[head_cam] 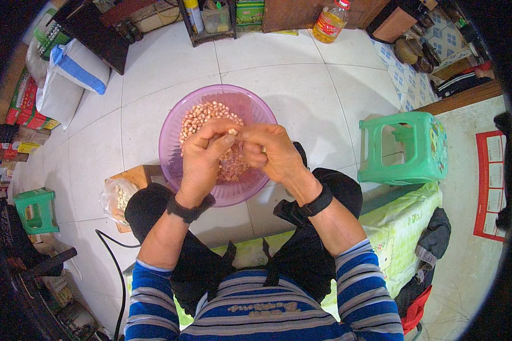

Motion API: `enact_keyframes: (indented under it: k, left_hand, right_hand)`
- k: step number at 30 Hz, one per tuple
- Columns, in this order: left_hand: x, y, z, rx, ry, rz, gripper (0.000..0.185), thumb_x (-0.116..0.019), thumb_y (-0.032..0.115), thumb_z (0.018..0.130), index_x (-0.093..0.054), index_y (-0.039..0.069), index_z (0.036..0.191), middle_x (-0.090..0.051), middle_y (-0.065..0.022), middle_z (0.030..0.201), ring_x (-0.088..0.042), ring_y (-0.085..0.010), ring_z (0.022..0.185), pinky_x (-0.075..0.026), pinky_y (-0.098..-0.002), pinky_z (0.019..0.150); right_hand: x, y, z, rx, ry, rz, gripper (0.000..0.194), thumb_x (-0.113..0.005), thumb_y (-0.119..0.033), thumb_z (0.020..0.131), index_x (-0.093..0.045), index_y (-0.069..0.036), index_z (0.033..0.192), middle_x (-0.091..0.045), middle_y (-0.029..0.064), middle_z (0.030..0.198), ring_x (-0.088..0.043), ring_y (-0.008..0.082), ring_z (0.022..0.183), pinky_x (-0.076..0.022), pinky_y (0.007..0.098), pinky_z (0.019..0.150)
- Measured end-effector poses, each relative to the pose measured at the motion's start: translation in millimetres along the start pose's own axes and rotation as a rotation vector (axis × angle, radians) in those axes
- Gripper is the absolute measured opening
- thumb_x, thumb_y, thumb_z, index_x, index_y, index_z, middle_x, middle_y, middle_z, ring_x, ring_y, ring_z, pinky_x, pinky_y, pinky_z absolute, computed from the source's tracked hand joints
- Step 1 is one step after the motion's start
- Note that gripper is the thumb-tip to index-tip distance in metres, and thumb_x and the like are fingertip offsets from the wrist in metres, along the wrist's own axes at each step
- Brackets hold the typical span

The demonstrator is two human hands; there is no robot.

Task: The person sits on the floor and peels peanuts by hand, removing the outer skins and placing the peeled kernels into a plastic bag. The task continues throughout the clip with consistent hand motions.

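Observation:
My left hand (205, 153) and my right hand (273, 151) meet over a round purple plastic basin (177, 123). Between the left thumb and index finger is a pale peanut kernel (233, 132). The right fingertips touch or nearly touch it, and the other right fingers are curled around something pale, perhaps another kernel. Skin-on peanuts (205, 114) fill the basin's far left part. A heap of loose reddish peanut skins (232, 168) lies nearer to me, below the hands. By my left knee, a clear plastic bag (121, 196) holds pale kernels on a wooden stool (132, 174).
A green plastic stool (403, 149) stands at the right, beside a cloth-covered surface (409, 213). A smaller green stool (36, 211) stands far left. Sacks (74, 70) lean at the upper left. An oil bottle (330, 23) stands ahead. A black cable (121, 273) runs near my left leg.

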State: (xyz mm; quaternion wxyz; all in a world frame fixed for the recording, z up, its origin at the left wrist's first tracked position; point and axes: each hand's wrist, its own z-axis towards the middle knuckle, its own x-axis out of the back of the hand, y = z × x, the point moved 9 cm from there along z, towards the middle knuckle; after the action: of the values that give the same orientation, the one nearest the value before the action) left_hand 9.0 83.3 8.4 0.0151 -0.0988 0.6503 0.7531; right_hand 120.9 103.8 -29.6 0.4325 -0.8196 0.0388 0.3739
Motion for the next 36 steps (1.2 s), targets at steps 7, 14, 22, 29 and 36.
enact_keyframes:
  k: [7,14,22,29,36]
  left_hand:
    - [-2.6,-16.3,-2.6,0.239,-0.045,-0.464,0.019,-0.051,0.005,0.091,-0.062,-0.003,0.104,-0.063,-0.0089,0.089,-0.059,-0.0145,0.069,-0.05,-0.0256,0.061]
    - [-1.0,-24.3,-4.4,0.31,-0.039,-0.338,0.018,-0.055,0.004,0.089,-0.063,-0.005,0.102,-0.064,-0.0092,0.085,-0.058,-0.0116,0.064,-0.05,-0.0234,0.055]
    - [0.6,-30.6,-9.1,0.41,-0.035,-0.383,0.015,-0.057,0.004,0.088,-0.064,-0.004,0.099,-0.063,-0.0053,0.078,-0.055,-0.0096,0.059,-0.048,-0.0226,0.05]
    - [-1.0,-30.8,-8.8,0.451,-0.067,-0.434,0.014,-0.057,0.003,0.088,-0.065,-0.003,0.097,-0.062,-0.005,0.076,-0.054,-0.0093,0.057,-0.047,-0.0231,0.049]
    - [-1.8,-29.6,-8.4,0.44,-0.088,-0.46,0.015,-0.055,-0.002,0.087,-0.065,-0.003,0.098,-0.063,-0.0073,0.078,-0.056,-0.0107,0.059,-0.049,-0.0238,0.049]
  right_hand:
    - [5.3,-22.7,-4.6,0.203,0.137,-0.242,0.008,-0.061,-0.009,0.085,-0.064,-0.002,0.089,-0.048,-0.0031,0.06,-0.039,0.0031,0.05,-0.0291,0.0201,0.044]
    - [-19.8,-51.4,-21.1,0.544,0.112,-0.887,0.028,-0.065,-0.006,0.082,-0.064,-0.002,0.11,-0.068,0.001,0.094,-0.052,0.0023,0.066,-0.0444,0.0192,0.057]
    - [-31.2,-55.6,-24.1,0.796,0.017,-0.99,0.024,-0.064,-0.001,0.079,-0.069,-0.004,0.103,-0.071,0.0072,0.087,-0.06,0.0058,0.069,-0.0473,0.0205,0.058]
    - [-33.1,-56.9,-27.9,0.887,-0.001,-1.033,0.024,-0.065,0.001,0.078,-0.069,-0.004,0.101,-0.069,0.0079,0.079,-0.062,0.0093,0.066,-0.0473,0.0219,0.057]
    - [-36.3,-59.8,-31.7,0.951,-0.012,-1.07,0.023,-0.064,0.001,0.079,-0.069,-0.004,0.101,-0.069,0.0076,0.077,-0.061,0.0106,0.063,-0.0468,0.0223,0.056]
